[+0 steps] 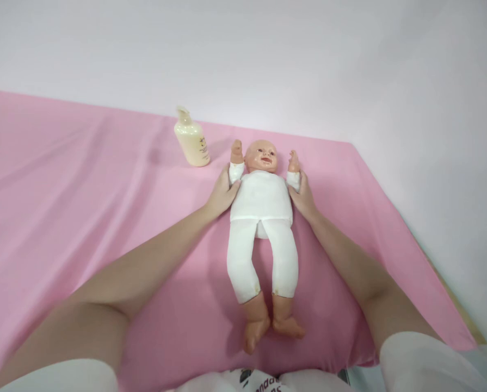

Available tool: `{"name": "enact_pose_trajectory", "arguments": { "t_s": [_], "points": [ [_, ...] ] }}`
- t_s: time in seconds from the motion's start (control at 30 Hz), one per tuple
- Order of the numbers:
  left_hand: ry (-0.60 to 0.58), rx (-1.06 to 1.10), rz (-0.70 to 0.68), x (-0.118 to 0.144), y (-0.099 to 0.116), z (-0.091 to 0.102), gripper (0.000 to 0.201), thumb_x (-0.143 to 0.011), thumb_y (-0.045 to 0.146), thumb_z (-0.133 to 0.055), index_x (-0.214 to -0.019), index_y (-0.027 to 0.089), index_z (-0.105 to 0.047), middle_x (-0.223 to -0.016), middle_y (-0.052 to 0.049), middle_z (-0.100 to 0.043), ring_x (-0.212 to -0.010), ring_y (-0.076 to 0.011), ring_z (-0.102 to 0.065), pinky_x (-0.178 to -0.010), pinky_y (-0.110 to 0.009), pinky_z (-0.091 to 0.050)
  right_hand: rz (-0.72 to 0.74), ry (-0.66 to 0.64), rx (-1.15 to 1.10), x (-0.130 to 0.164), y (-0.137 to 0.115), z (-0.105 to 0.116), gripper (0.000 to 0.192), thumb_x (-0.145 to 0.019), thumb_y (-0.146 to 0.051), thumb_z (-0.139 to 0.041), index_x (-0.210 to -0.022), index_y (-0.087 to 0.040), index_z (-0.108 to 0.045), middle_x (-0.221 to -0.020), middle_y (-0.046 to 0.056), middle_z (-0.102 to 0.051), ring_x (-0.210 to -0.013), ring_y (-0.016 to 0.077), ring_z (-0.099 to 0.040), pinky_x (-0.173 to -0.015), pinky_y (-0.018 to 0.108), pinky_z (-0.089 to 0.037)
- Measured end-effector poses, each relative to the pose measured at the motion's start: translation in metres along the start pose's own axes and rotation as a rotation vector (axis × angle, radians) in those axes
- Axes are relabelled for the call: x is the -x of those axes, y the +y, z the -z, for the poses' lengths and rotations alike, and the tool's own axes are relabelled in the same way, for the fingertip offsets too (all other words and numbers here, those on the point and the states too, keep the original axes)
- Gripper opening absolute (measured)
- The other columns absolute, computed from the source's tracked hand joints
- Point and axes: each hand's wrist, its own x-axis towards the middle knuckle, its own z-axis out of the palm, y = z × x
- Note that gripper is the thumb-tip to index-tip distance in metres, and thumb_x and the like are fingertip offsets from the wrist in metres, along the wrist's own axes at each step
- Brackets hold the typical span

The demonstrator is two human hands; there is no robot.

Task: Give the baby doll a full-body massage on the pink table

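Note:
A baby doll [262, 207] in white top and white trousers lies on its back on a pink sheet [84, 218], head away from me, feet toward me, both arms raised. My left hand [222, 193] presses against the doll's side under its raised arm. My right hand [302, 197] holds the opposite side of its torso. Both hands grip the doll's upper body between them.
A cream pump bottle [191, 139] stands upright on the sheet just left of the doll's head. The sheet's right edge runs diagonally down to the floor at the right. A white wall rises behind.

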Motion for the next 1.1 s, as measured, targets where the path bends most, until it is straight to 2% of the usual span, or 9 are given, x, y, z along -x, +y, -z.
{"name": "enact_pose_trajectory", "arguments": {
  "t_s": [0.13, 0.23, 0.37, 0.53, 0.7, 0.83, 1.0, 1.1],
  "points": [
    [0.016, -0.001, -0.022, 0.001, 0.004, 0.001, 0.063, -0.099, 0.055, -0.05, -0.146, 0.016, -0.036, -0.148, -0.02, -0.051, -0.139, -0.0305, -0.05, -0.12, -0.051, -0.039, 0.036, 0.074, -0.026, 0.001, -0.004, 0.0, 0.083, -0.086, -0.057, -0.065, -0.151, -0.021, -0.028, -0.157, 0.019, -0.043, -0.145, 0.0299, -0.046, -0.121, 0.053, -0.038],
    [0.028, -0.008, -0.081, 0.001, 0.005, 0.0, 0.058, -0.097, 0.057, -0.052, -0.138, 0.016, -0.044, -0.137, -0.018, -0.059, -0.13, -0.0298, -0.057, -0.115, -0.05, -0.044, 0.138, 0.089, -0.047, 0.001, -0.009, 0.0, 0.081, -0.087, -0.052, -0.066, -0.152, -0.024, -0.027, -0.159, 0.017, -0.041, -0.146, 0.028, -0.045, -0.122, 0.051, -0.039],
    [0.011, -0.055, -0.17, 0.003, 0.009, 0.001, 0.047, -0.093, 0.055, -0.057, -0.122, 0.018, -0.055, -0.12, -0.013, -0.066, -0.119, -0.0286, -0.062, -0.11, -0.05, -0.047, 0.214, 0.093, -0.062, 0.003, -0.013, 0.0, 0.069, -0.088, -0.044, -0.066, -0.147, -0.026, -0.034, -0.149, 0.015, -0.053, -0.132, 0.0265, -0.059, -0.117, 0.051, -0.046],
    [-0.045, -0.103, -0.161, 0.006, 0.015, 0.006, 0.038, -0.088, 0.043, -0.062, -0.117, 0.019, -0.059, -0.116, -0.011, -0.069, -0.11, -0.0267, -0.065, -0.103, -0.047, -0.052, 0.272, 0.117, -0.042, 0.004, -0.013, 0.0, 0.055, -0.086, -0.04, -0.068, -0.134, -0.023, -0.047, -0.133, 0.015, -0.065, -0.126, 0.0277, -0.063, -0.115, 0.051, -0.049],
    [-0.043, -0.091, -0.169, 0.005, 0.012, 0.004, 0.038, -0.089, 0.046, -0.061, -0.114, 0.019, -0.059, -0.115, -0.011, -0.069, -0.109, -0.0262, -0.065, -0.103, -0.046, -0.052, 0.251, 0.051, -0.032, 0.005, -0.017, 0.001, 0.05, -0.087, -0.041, -0.067, -0.13, -0.024, -0.05, -0.127, 0.012, -0.068, -0.113, 0.0253, -0.069, -0.107, 0.049, -0.055],
    [-0.033, -0.063, -0.206, 0.002, 0.007, 0.0, 0.041, -0.094, 0.053, -0.055, -0.116, 0.018, -0.056, -0.117, -0.014, -0.066, -0.111, -0.0272, -0.064, -0.105, -0.049, -0.051, 0.252, 0.064, -0.044, 0.005, -0.016, 0.0, 0.054, -0.089, -0.046, -0.064, -0.135, -0.025, -0.046, -0.136, 0.014, -0.063, -0.129, 0.0262, -0.061, -0.114, 0.05, -0.049],
    [-0.02, -0.093, -0.137, 0.0, 0.006, -0.001, 0.047, -0.099, 0.054, -0.046, -0.125, 0.014, -0.05, -0.123, -0.018, -0.063, -0.12, -0.0297, -0.06, -0.109, -0.052, -0.047, 0.164, 0.06, -0.062, 0.003, -0.013, -0.001, 0.069, -0.091, -0.055, -0.059, -0.147, -0.026, -0.033, -0.155, 0.015, -0.046, -0.14, 0.026, -0.053, -0.117, 0.05, -0.045],
    [-0.014, -0.091, -0.13, -0.001, 0.007, -0.001, 0.051, -0.101, 0.055, -0.042, -0.128, 0.012, -0.048, -0.126, -0.02, -0.062, -0.121, -0.0306, -0.06, -0.109, -0.051, -0.047, 0.127, 0.066, -0.07, 0.002, -0.013, 0.0, 0.072, -0.09, -0.056, -0.058, -0.148, -0.026, -0.029, -0.162, 0.014, -0.037, -0.148, 0.0248, -0.042, -0.123, 0.048, -0.038]
  ]
}}
